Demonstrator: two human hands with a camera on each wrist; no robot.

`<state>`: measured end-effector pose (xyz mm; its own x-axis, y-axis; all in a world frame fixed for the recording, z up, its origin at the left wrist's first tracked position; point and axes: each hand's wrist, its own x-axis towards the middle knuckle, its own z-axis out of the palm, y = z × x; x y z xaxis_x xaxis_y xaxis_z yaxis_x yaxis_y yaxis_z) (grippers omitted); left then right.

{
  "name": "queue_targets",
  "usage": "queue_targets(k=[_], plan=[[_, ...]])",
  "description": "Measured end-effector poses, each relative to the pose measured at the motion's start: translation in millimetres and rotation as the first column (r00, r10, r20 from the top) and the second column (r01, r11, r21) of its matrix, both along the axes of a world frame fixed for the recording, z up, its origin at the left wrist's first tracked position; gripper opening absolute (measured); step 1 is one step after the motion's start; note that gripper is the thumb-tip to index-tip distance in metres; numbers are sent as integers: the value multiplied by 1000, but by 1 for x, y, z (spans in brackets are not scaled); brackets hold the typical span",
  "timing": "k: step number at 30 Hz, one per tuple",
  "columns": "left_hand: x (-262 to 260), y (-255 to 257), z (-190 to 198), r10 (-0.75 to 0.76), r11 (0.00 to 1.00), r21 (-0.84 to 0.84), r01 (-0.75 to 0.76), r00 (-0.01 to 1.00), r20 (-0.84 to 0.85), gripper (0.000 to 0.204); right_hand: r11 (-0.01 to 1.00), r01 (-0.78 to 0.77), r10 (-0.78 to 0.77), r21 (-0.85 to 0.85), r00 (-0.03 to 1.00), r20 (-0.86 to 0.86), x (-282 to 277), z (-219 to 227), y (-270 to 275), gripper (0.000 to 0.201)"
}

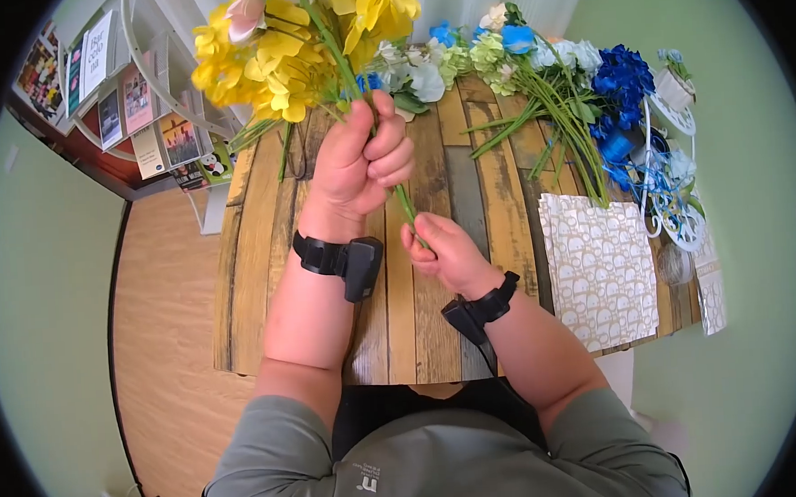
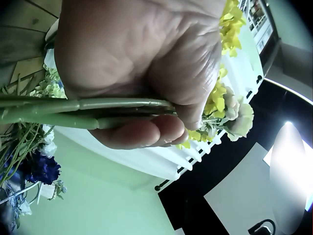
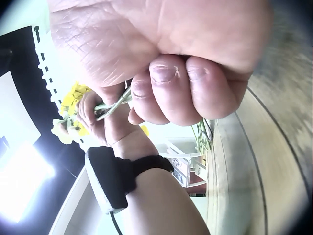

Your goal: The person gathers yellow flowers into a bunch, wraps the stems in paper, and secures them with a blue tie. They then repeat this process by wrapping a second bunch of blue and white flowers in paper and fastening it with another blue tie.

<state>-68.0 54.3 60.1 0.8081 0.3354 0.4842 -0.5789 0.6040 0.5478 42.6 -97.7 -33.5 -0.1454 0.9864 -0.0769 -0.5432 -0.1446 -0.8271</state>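
Observation:
My left hand point(image 1: 363, 156) grips the green stems point(image 2: 73, 112) of a bunch of yellow flowers point(image 1: 285, 70), raised over the wooden table. A pale pink rose point(image 1: 245, 13) stands among the yellow blooms. Lower down, closer to my body, my right hand point(image 1: 457, 256) holds the bottom ends of the same stems between thumb and curled fingers. In the left wrist view, several stems run out below the left palm, side by side. From the right wrist, the left hand point(image 3: 90, 110) shows farther up the bunch; the right palm hides most of the stem ends.
White, green and blue flowers with long stems point(image 1: 582, 153) lie at the table's back right. Patterned paper sheets point(image 1: 600, 269) lie at the right edge, beside a white metal stand point(image 1: 685, 224) with blue strands. A book rack point(image 1: 150, 77) stands left of the wooden table point(image 1: 256, 283).

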Motion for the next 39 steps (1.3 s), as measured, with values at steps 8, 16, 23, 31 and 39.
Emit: queue_targets(k=[8,16,23,31,39], plan=[[20,-34,5,452,892,114,-437,849,-275,28,842,325,-538,431,565,626,-10,-8,10,23],[36,-67,-2,497,860,242,-449,843,-204,19,749,435,-663,501,493,563,-6,4,9,21],[51,-73,-20,485,874,258,-411,767,-420,28,761,482,-649,434,569,506,0,-28,28,22],[34,-57,-19,333,895,430,-118,818,-469,28,841,444,-540,310,728,423,0,-18,21,19],[21,-36,-19,-151,971,137,194,950,-272,46,984,151,-161,94,980,118,3,3,9,15]])
